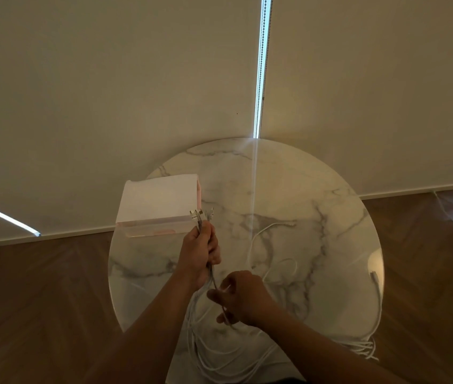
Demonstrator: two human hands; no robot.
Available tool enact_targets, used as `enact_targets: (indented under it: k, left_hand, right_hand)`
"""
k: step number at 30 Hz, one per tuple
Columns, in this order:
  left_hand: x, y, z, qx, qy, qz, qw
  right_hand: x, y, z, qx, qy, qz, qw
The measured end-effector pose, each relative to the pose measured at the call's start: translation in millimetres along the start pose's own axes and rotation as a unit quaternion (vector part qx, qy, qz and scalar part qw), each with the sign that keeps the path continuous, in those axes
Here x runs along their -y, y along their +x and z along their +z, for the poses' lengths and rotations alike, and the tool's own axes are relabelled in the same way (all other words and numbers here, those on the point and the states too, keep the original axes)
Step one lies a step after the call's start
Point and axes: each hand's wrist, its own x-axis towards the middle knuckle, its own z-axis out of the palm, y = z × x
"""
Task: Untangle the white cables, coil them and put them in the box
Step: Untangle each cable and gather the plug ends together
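My left hand (200,253) is closed around a bundle of white cables (203,303), their metal plug ends (201,213) sticking up above my fist. The strands hang down from that hand toward the table's near edge. My right hand (243,297) pinches the same strands a little lower, just right of the left wrist. More white cable (264,234) lies in loose loops on the marble top, and another bunch (365,349) drapes over the table's right rim. The pale pink box (159,206) stands at the table's left edge, just beyond my left hand.
The round marble table (316,206) stands on a dark wooden floor (39,300). Closed cream blinds (136,79) fill the background, with thin bright gaps between them. A thin cord (450,212) runs over the floor at the far right.
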Motion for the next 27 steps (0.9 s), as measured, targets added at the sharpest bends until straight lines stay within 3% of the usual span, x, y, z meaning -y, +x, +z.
enact_targets:
  k: [8,11,14,16,19,22,27]
  left_hand:
    - [-7.1,-6.4,8.7,0.035,-0.027,-0.029,0.999]
    - [-10.6,-6.8,3.1,0.048,-0.050,-0.040,0.997]
    - [-17.1,-3.9,-1.3,0.043,-0.083,-0.037,0.995]
    - [-20.7,-2.6,-0.2,0.034,-0.104,-0.033,0.993]
    - [-24.5,-0.9,2.2,0.021,-0.117,-0.027,0.992]
    - [-28.3,2.9,0.3,0.003,-0.096,-0.030,0.995]
    - [-34.4,1.6,-1.0,-0.001,-0.029,-0.038,0.999]
  right_hand:
    - [-6.1,20.5,5.8,0.144,0.163,-0.037,0.975]
    - [-6.6,25.6,9.1,0.109,0.153,-0.059,0.980]
    - [-5.5,27.2,12.6,0.025,0.026,-0.132,0.991]
    - [-7.0,27.7,15.0,0.000,0.050,-0.172,0.984]
    - [-4.6,24.3,15.3,0.064,0.173,-0.144,0.972]
    - [-6.5,24.3,15.5,0.127,0.226,-0.145,0.955]
    - [-0.5,21.3,24.7,0.106,0.246,-0.136,0.954]
